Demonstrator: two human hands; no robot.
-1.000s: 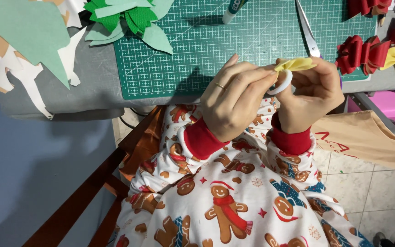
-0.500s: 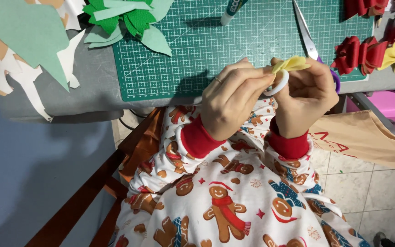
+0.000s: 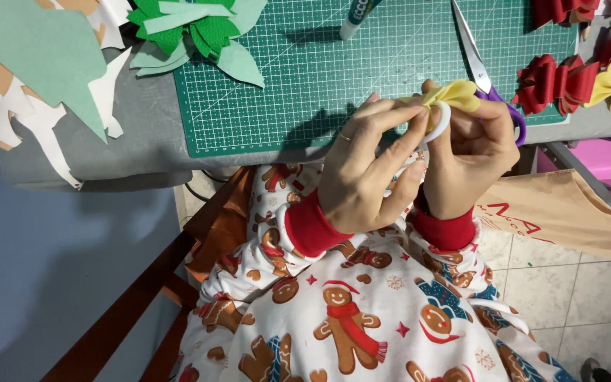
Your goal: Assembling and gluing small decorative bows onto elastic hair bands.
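Observation:
Both my hands are raised over the near edge of the green cutting mat [image 3: 298, 78]. My right hand [image 3: 472, 152] pinches a folded yellow felt bow [image 3: 454, 93] between thumb and fingers. My left hand [image 3: 365, 170] holds a white ring-shaped roll [image 3: 438, 124], likely tape, pressed against the bow's underside. The fingertips of the two hands touch around the bow. Most of the ring is hidden between them.
Scissors with purple handles [image 3: 476, 60] lie on the mat behind my right hand. Red and yellow finished bows [image 3: 578, 81] sit at the right. Green felt leaves [image 3: 192, 35] and cut paper scraps [image 3: 30, 78] lie at the left. A glue stick [image 3: 356, 18] rests at the mat's top.
Both hands have stayed together on the bow and ring, with the fingers shifting slightly around the yellow felt.

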